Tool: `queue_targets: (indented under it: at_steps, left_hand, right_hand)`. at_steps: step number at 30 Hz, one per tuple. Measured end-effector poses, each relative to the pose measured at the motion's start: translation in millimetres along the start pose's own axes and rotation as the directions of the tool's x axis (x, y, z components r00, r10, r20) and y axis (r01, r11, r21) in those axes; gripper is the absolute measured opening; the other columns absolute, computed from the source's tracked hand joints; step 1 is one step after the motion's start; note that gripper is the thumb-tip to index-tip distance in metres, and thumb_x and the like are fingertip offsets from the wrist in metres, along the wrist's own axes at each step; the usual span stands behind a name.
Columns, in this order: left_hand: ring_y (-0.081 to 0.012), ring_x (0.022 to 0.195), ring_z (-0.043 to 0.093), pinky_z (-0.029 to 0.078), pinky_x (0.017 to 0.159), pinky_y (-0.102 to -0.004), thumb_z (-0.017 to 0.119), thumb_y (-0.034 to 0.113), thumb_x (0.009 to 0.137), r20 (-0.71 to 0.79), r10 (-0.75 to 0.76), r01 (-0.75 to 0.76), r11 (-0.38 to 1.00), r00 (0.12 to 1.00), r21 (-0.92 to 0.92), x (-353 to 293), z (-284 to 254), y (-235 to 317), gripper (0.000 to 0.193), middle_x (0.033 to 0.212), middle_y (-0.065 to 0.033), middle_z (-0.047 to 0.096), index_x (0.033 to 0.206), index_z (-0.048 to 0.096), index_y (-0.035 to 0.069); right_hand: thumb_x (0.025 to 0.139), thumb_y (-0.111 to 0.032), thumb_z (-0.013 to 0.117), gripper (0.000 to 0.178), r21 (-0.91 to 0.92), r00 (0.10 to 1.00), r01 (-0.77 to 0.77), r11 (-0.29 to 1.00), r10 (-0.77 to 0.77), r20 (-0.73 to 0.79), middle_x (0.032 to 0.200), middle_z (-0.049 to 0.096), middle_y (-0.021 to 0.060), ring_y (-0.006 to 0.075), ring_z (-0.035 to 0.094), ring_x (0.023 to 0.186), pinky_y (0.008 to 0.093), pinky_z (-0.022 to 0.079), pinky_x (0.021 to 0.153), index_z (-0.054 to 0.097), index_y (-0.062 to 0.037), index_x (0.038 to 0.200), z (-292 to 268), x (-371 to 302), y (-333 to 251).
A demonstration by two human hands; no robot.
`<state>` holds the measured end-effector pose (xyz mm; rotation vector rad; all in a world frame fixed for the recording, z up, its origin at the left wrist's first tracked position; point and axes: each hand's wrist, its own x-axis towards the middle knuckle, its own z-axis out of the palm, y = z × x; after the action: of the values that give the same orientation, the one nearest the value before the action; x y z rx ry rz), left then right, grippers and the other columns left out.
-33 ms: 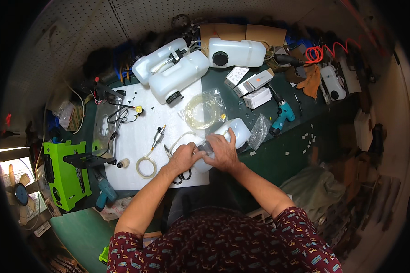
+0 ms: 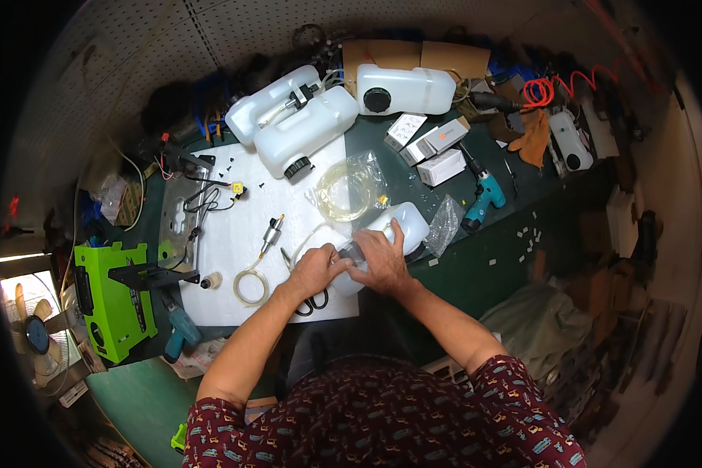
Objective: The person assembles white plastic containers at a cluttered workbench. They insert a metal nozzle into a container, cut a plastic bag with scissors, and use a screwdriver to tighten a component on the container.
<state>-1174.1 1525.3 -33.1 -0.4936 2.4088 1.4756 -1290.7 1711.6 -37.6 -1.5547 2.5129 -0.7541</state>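
Together, left hand (image 2: 317, 269) and right hand (image 2: 382, 261) grip 1 grey part (image 2: 352, 253); 1 white tank (image 2: 412, 223) beneath.

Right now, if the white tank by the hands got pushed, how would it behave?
The white tank should hold its shape, judging by its moulded-plastic look. Probably light for its bulk if hollow; contents can't be made out. Smooth, rounded sides might let it slide or rock, though the right hand on it may steady it.
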Motion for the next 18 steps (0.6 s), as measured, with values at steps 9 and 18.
queue_targets:
  at_steps: [9,18]
  left_hand:
    - [-0.0337,0.068,0.065,0.051,0.066,-0.0437,0.073,0.031,0.100,-0.109,0.018,-0.025,0.998,0.994,-0.058,-14,12,-4,0.032,0.075,-0.0172,0.066,0.097,0.061,0.002]
    - [-0.0409,0.095,0.067,0.053,0.082,-0.0490,0.075,0.034,0.096,-0.202,0.049,-0.017,0.987,0.978,0.158,-20,14,15,0.038,0.104,-0.0231,0.067,0.105,0.066,-0.002]
  right_hand:
    - [0.086,-0.040,0.076,0.056,0.049,0.997,0.057,0.997,-0.060,0.058,0.127,0.070,0.0129,0.0293,0.062,0.125,0.0610,0.028,0.119,0.065,-0.0021,0.126,-13,2,1]
    - [0.092,-0.031,0.074,0.041,0.018,0.855,0.313,0.950,-0.290,0.430,0.117,0.065,0.0076,0.0276,0.057,0.120,0.0578,0.029,0.116,0.069,-0.0104,0.127,-62,46,67]
